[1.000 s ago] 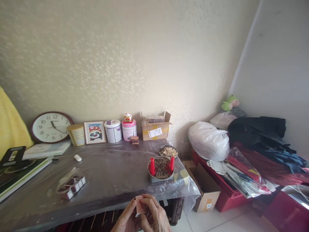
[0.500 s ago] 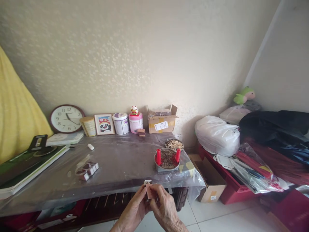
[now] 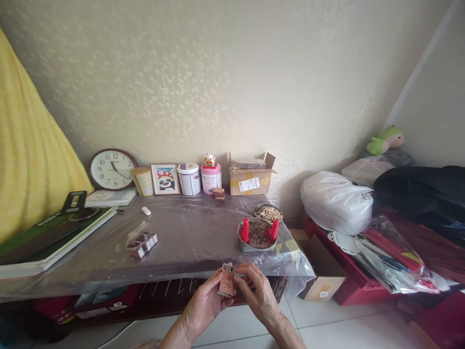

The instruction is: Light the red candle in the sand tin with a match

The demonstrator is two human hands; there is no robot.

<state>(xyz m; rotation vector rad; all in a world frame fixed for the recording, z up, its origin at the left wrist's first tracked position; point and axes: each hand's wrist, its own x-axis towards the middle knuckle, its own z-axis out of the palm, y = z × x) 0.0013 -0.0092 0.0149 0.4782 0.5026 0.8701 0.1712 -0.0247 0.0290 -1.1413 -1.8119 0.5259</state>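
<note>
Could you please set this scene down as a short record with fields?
Left hand: holds a matchbox
Right hand: at the matchbox's right side; whether it grips anything is unclear
Matchbox state: partly open, matchsticks showing at the far end
Table, right end: two red candles upright in a metal tin; dish of matchsticks behind
Back row: round clock, framed panda picture, open cardboard box

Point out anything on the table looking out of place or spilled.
The round clock stands propped at the back left of the table, though such clocks usually hang. Red bits lie around the feet of the red candles in their dish, perhaps dripped wax. Nothing else clearly stands out.
</note>
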